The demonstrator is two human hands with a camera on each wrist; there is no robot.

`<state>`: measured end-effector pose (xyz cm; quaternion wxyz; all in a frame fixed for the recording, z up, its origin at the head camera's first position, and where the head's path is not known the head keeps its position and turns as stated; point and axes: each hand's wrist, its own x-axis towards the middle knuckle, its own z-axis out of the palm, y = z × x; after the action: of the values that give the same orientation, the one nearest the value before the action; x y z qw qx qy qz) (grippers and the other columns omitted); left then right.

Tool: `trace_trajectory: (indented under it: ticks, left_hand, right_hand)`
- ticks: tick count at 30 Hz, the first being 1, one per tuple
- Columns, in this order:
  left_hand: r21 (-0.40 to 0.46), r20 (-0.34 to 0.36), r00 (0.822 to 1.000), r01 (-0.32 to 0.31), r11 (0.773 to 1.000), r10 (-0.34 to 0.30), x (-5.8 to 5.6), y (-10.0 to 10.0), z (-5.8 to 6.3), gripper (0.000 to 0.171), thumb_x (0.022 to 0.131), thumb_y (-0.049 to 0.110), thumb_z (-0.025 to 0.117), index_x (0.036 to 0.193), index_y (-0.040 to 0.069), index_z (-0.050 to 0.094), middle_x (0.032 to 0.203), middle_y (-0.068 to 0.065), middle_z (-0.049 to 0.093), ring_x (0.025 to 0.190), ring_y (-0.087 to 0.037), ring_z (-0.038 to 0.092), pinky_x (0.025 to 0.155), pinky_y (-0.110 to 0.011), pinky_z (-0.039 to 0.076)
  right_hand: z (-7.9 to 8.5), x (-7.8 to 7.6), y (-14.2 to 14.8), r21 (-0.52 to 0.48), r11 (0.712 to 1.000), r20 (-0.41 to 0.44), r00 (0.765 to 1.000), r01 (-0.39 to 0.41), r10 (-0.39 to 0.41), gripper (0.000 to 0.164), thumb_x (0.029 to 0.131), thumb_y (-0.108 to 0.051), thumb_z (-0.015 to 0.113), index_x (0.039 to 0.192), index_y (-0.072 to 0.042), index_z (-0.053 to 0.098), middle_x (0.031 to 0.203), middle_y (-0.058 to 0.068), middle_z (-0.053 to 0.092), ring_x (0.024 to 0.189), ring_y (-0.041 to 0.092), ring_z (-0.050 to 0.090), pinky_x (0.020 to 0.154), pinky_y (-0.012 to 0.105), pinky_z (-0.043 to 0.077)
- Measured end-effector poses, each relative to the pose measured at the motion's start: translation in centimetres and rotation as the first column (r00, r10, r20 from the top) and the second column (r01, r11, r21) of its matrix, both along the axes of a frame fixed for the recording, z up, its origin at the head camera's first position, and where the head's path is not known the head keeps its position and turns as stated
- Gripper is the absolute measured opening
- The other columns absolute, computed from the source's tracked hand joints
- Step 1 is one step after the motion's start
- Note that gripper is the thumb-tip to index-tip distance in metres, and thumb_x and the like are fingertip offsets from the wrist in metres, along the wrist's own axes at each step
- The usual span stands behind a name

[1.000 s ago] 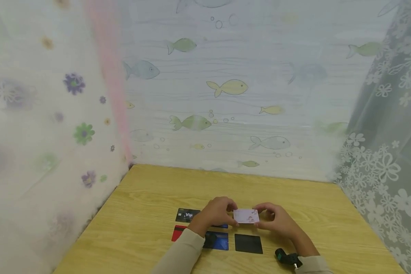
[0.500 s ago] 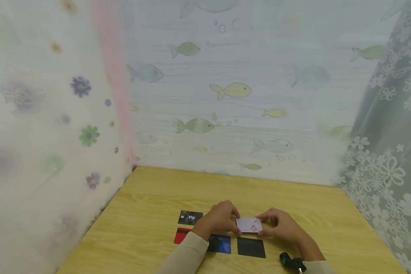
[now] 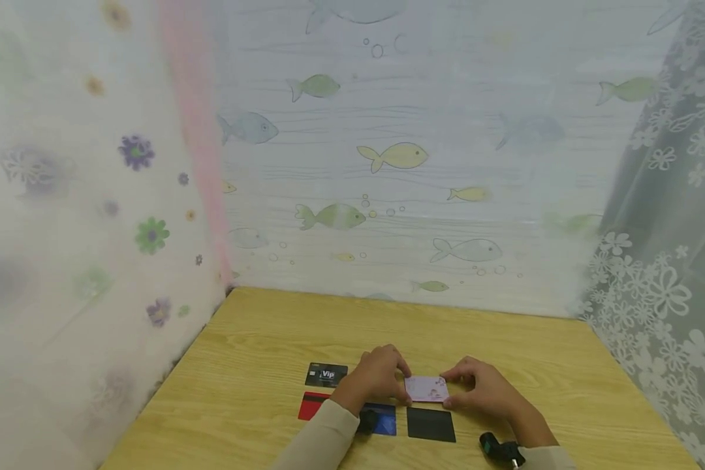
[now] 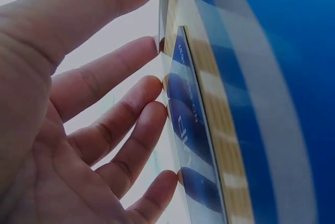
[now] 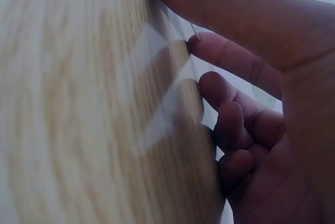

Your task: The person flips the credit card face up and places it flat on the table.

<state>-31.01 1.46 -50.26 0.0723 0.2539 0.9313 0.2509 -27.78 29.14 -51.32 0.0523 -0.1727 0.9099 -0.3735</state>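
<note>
Two-handed, pinches one pale pink card [image 3: 426, 389] by its short ends, left hand [image 3: 377, 373] and right hand [image 3: 483, 386] each in a thumb-and-finger grip. Holds it just beyond one plain black card [image 3: 431, 425] on the wood-grain surface [image 3: 258, 346]; cannot tell whether lifted or touching down. Reads "Vip" on one black-and-white card [image 3: 326, 375], just beyond one red card [image 3: 312, 405] with a dark stripe, partly hidden by the left sleeve [image 3: 323, 434]. Shows one blue card [image 3: 386, 421] too, part-covered by a black wrist device [image 3: 366, 421]. Offers, from the left wrist, one dark blue card [image 4: 191, 145], lettering too slanted to read surely.
</note>
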Motion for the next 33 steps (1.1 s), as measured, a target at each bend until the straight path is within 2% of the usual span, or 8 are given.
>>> trace_trajectory:
  ticks: [7, 13, 17, 21, 30, 33]
  left_hand:
    - [-0.007, -0.002, 1.000, -0.021, 1.000, 0.021, 0.39, 0.04, 0.07, 0.037, 0.064, 0.042, 0.099, 0.096, 0.033, 0.081, 0.119, 0.013, 0.064, 0.121, -0.021, 0.058, 0.106, -0.052, 0.041]
    - [-0.009, -0.008, 0.999, -0.035, 0.999, 0.035, 0.38, -0.06, 0.17, 0.037, 0.063, 0.045, 0.099, 0.094, 0.036, 0.082, 0.116, 0.014, 0.064, 0.115, -0.022, 0.060, 0.102, -0.052, 0.043]
    - [-0.004, -0.010, 0.999, -0.043, 0.999, 0.043, 0.25, -0.16, 0.15, 0.039, 0.062, 0.046, 0.099, 0.095, 0.036, 0.082, 0.114, 0.015, 0.064, 0.113, -0.020, 0.059, 0.099, -0.051, 0.043]
    - [-0.009, -0.017, 0.999, -0.041, 0.999, 0.041, 0.23, -0.19, 0.23, 0.040, 0.062, 0.047, 0.099, 0.096, 0.037, 0.082, 0.114, 0.015, 0.064, 0.113, -0.019, 0.060, 0.097, -0.050, 0.043]
    - [-0.024, -0.022, 0.999, -0.040, 0.999, 0.039, 0.50, -0.22, 0.55, 0.040, 0.065, 0.047, 0.098, 0.099, 0.035, 0.082, 0.115, 0.014, 0.063, 0.111, -0.017, 0.060, 0.094, -0.047, 0.042]
    - [-0.022, -0.018, 1.000, -0.019, 1.000, 0.019, 0.61, -0.19, 0.60, 0.039, 0.068, 0.046, 0.097, 0.101, 0.034, 0.081, 0.117, 0.014, 0.063, 0.113, -0.016, 0.059, 0.096, -0.048, 0.042]
  right_hand:
    - [-0.29, 0.10, 0.20, 0.028, 0.999, -0.023, 1.000, -0.019, 0.019, 0.045, 0.076, -0.041, 0.092, 0.117, -0.025, 0.079, 0.099, -0.003, 0.062, 0.085, 0.014, 0.047, 0.068, 0.027, 0.040]
    - [-0.15, 0.20, 0.17, 0.040, 0.999, -0.021, 1.000, -0.008, 0.009, 0.048, 0.076, -0.042, 0.091, 0.119, -0.025, 0.079, 0.100, -0.003, 0.062, 0.087, 0.016, 0.048, 0.070, 0.026, 0.041]
    - [-0.10, 0.10, 0.27, 0.039, 0.999, -0.016, 1.000, -0.005, 0.006, 0.048, 0.076, -0.043, 0.091, 0.119, -0.028, 0.078, 0.102, -0.004, 0.062, 0.090, 0.016, 0.050, 0.076, 0.024, 0.044]
    - [-0.19, -0.05, 0.35, 0.052, 0.999, -0.011, 1.000, -0.008, 0.008, 0.048, 0.077, -0.045, 0.090, 0.120, -0.031, 0.076, 0.104, -0.007, 0.063, 0.093, 0.013, 0.054, 0.081, 0.025, 0.047]
    - [-0.10, 0.06, 0.26, 0.039, 0.999, -0.001, 1.000, -0.028, 0.028, 0.050, 0.079, -0.045, 0.089, 0.123, -0.026, 0.074, 0.107, -0.007, 0.063, 0.098, 0.012, 0.057, 0.083, 0.026, 0.050]
    - [0.10, 0.15, 0.37, 0.043, 0.999, 0.006, 1.000, -0.022, 0.022, 0.049, 0.079, -0.044, 0.089, 0.123, -0.026, 0.074, 0.107, -0.006, 0.064, 0.098, 0.013, 0.057, 0.083, 0.026, 0.050]
